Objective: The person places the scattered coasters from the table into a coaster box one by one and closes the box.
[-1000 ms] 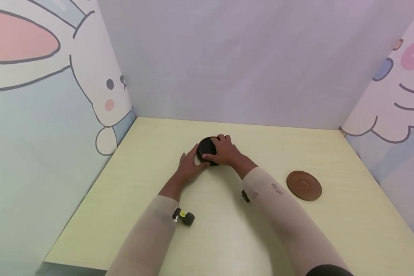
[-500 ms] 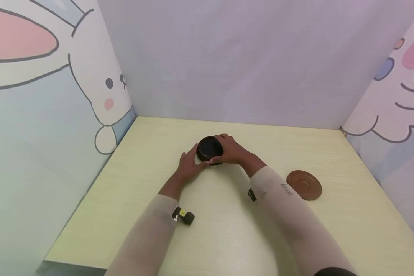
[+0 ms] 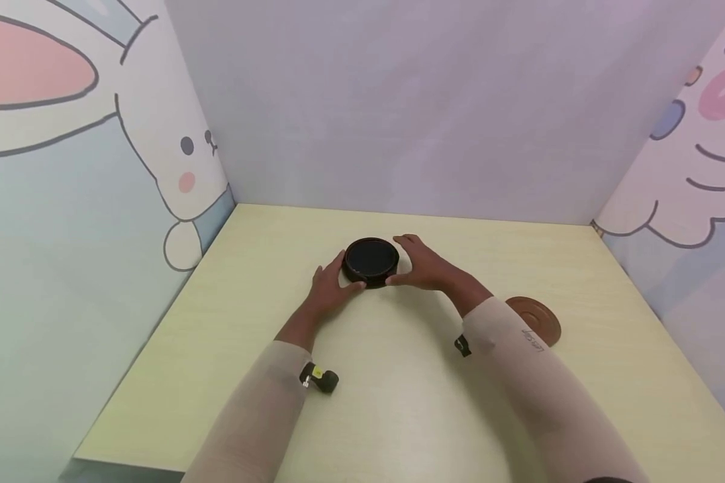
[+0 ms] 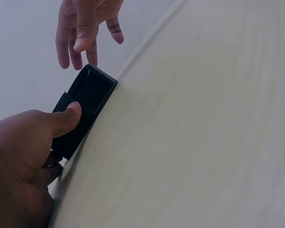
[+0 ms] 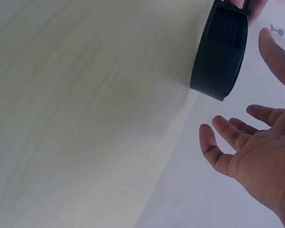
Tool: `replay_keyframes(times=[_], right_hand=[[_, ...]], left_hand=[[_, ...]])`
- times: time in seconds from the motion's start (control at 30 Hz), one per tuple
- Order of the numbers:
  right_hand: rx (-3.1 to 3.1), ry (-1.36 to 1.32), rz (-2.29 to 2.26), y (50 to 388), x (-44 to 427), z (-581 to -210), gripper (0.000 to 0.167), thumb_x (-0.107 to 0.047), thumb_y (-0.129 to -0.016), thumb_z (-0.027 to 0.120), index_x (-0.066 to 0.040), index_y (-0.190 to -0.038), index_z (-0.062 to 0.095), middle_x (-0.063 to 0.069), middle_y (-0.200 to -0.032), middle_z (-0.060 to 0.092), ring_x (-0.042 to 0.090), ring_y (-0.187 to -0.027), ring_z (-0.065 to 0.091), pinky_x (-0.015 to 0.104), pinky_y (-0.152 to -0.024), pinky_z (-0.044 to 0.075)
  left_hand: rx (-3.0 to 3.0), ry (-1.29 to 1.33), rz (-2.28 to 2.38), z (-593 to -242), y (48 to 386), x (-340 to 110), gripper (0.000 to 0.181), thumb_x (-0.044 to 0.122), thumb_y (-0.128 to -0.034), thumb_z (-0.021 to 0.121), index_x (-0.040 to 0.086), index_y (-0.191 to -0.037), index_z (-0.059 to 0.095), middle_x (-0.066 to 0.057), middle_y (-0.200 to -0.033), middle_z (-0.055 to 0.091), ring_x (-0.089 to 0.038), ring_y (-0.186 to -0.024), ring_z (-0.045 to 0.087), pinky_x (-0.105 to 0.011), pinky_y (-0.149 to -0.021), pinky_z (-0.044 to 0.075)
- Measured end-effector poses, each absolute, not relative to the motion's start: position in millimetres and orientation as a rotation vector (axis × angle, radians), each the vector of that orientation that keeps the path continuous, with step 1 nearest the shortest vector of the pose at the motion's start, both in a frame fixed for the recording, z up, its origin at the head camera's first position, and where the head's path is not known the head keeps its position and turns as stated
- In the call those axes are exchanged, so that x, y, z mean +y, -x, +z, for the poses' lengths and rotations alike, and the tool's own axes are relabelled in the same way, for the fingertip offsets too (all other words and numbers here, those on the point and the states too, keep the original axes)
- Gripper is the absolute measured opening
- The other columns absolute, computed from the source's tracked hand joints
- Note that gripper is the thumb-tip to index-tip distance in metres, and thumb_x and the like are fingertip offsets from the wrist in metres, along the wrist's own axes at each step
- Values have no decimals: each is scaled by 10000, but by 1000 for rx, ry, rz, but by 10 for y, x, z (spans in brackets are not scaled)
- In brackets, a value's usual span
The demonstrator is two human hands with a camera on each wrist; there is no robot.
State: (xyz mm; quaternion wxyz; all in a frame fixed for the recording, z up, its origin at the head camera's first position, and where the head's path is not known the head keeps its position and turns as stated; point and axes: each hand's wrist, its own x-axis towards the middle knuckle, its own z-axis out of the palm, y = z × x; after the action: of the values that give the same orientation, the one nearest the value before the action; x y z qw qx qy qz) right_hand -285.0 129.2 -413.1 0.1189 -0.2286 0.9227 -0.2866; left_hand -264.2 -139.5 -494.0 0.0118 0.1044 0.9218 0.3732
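Observation:
A low, round black container point(image 3: 371, 260) stands on the table towards the back, its dark round top facing up. My left hand point(image 3: 329, 290) holds it from the left, the thumb on its near side. In the left wrist view that thumb presses the wall of the black container point(image 4: 80, 116) beside a ribbed patch. On the right, my right hand point(image 3: 425, 265) is spread around the container's side with a small gap. The right wrist view shows the right hand point(image 5: 261, 147) apart from the container point(image 5: 218, 57), fingers loosely bent and holding nothing.
A flat brown disc point(image 3: 534, 320) with ringed ridges lies on the table point(image 3: 374, 402) to the right, partly behind my right sleeve point(image 3: 513, 355). A grey wall point(image 3: 411, 107) closes off the back, and printed cartoon panels stand left and right.
My right hand has lifted off the top of the black container and moved right, uncovering its dark top. The left hand stays on the container. The right forearm now covers part of the brown disc.

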Motion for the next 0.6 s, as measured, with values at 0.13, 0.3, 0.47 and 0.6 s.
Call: replay_keyframes(times=[0.13,0.3,0.47,0.6], right_hand=[[2698,624,-870,2840,1388,-4154,1044,-369,-962,849,-62,-1740,225,237,-1804,185,450,-1669,263,654,-1348,293],[2683,622,-869,2804,1467,-4204,1017,-356,-963,854,-61,-1734,261,233,-1790,228,444,-1666,275,643,-1349,300],[2692,605,-870,2753,1562,-4168,1017,-358,-965,848,-54,-1734,256,252,-1793,202,467,-1663,263,672,-1337,299],[2701,531,-806,2719,1667,-4067,1031,-427,-977,813,-83,-1749,221,246,-1805,174,483,-1674,220,841,-1287,159]], left_hand=[[2869,-325,1168,-4930,2642,-1406,1000,477,-1027,742,58,-1752,196,-156,-1807,294,-393,-1680,288,-579,-1421,23],[2855,-305,1180,-4931,2625,-1437,1014,487,-1021,749,72,-1757,187,-148,-1812,287,-392,-1688,267,-568,-1422,7],[2844,-296,1198,-4954,2621,-1443,1016,495,-1021,747,85,-1760,183,-141,-1814,284,-388,-1692,259,-560,-1423,1],[2844,-298,1202,-4946,2628,-1444,1021,493,-1019,751,82,-1760,181,-142,-1814,284,-388,-1692,258,-567,-1422,-1]])
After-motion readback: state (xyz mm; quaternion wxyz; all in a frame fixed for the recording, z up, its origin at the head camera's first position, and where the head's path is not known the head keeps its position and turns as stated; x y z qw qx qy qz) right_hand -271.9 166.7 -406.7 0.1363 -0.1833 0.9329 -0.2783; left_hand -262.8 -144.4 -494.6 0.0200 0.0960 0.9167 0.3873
